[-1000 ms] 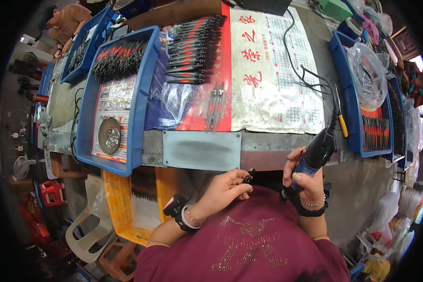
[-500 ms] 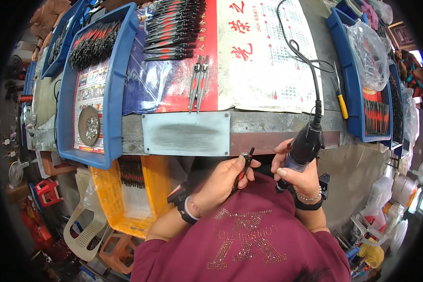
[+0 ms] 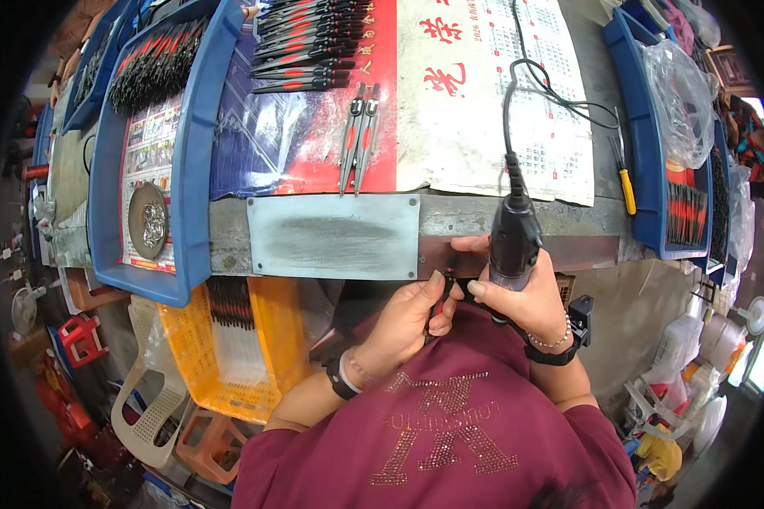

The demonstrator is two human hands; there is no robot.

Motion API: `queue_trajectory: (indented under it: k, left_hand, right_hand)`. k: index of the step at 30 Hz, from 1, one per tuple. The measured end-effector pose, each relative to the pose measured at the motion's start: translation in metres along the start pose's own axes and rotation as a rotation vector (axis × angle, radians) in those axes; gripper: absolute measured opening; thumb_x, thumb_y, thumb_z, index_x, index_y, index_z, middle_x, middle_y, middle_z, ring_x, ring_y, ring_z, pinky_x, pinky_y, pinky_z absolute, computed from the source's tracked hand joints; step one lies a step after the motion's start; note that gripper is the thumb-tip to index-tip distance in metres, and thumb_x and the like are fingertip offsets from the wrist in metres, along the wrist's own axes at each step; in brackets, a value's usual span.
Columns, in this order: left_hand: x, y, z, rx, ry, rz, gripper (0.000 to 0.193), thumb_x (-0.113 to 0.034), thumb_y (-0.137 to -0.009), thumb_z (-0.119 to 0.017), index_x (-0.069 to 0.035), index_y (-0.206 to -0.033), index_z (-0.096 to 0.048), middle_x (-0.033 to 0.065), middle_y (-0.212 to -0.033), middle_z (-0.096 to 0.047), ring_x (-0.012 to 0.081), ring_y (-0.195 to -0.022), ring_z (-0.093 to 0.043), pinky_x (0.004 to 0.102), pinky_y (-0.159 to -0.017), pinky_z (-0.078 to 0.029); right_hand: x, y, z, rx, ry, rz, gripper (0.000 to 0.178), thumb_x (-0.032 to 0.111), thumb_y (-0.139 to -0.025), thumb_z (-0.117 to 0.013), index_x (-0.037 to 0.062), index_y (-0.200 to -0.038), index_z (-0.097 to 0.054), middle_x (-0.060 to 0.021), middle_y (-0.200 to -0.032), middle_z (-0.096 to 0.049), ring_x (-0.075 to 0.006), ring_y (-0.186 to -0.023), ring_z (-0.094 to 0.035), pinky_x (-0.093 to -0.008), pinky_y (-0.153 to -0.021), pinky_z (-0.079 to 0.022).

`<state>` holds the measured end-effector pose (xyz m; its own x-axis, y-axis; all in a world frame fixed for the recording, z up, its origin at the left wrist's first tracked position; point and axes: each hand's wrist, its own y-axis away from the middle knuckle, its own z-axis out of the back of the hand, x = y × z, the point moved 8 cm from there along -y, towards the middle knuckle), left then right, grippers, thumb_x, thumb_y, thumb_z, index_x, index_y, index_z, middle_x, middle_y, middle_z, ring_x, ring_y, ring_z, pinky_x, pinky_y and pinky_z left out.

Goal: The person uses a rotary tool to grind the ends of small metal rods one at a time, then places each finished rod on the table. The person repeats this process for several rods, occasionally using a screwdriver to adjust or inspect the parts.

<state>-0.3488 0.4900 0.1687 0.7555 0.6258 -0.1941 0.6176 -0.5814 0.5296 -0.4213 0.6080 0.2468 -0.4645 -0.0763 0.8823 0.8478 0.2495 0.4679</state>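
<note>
In front of my lap, at the bench's near edge, my left hand [image 3: 395, 327] pinches a slim black-and-red drawing compass [image 3: 437, 321]. My right hand [image 3: 535, 297] is wrapped round a black corded electric screwdriver [image 3: 516, 233], whose cable runs up over the bench. Its lower end is close to the compass; whether they touch is hidden by my fingers. Two similar compasses [image 3: 359, 144] lie side by side on the red sheet. Beyond them, several more [image 3: 306, 51] are laid in a stacked row.
A blue tray [image 3: 197, 212] at left holds black-and-red pieces and a round dish [image 3: 137, 222] of small metal parts. A pale plate [image 3: 331, 212] lines the bench edge. A yellow-handled screwdriver [image 3: 627, 191] lies by the right blue tray [image 3: 645, 161]. Below left stands a yellow basket [image 3: 284, 348].
The electric screwdriver has moved left and come more upright, bringing my right hand close to my left. My left hand still holds the compass. The view has shifted slightly.
</note>
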Motion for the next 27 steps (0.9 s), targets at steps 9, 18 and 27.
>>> queue_trajectory:
  k: [9,18,27]
  left_hand:
    - [0.002,-0.002,-0.001,0.025,0.038,-0.060,0.042,-0.038,-0.105,-0.043,0.000,-0.100,-0.059,0.0016,-0.075,-0.052,0.0080,-0.056,-0.040,0.0227,-0.052,-0.034]
    - [0.004,0.000,-0.002,-0.062,0.018,-0.084,0.037,-0.034,-0.107,-0.040,-0.003,-0.100,-0.060,0.0012,-0.068,-0.051,0.0075,-0.054,-0.038,0.0219,-0.051,-0.032]
    - [-0.004,0.006,-0.008,-0.158,-0.248,-0.245,0.035,-0.027,-0.107,-0.039,-0.001,-0.114,-0.061,-0.0004,-0.066,-0.050,0.0061,-0.054,-0.039,0.0215,-0.050,-0.032]
  right_hand:
    - [-0.005,-0.002,-0.004,0.037,0.148,-0.068,0.049,0.009,-0.076,-0.075,-0.0009,-0.121,-0.059,-0.0094,-0.113,-0.069,-0.0120,-0.099,-0.062,-0.0293,-0.091,-0.049]
    - [-0.014,0.027,-0.012,0.052,0.164,-0.086,0.052,0.008,-0.073,-0.078,0.0000,-0.121,-0.060,-0.0083,-0.102,-0.070,-0.0115,-0.091,-0.064,-0.0290,-0.085,-0.050]
    - [0.001,0.028,0.003,-0.073,-0.038,-0.065,0.054,0.002,-0.072,-0.079,-0.0007,-0.120,-0.055,-0.0114,-0.102,-0.070,-0.0112,-0.083,-0.063,-0.0256,-0.075,-0.050]
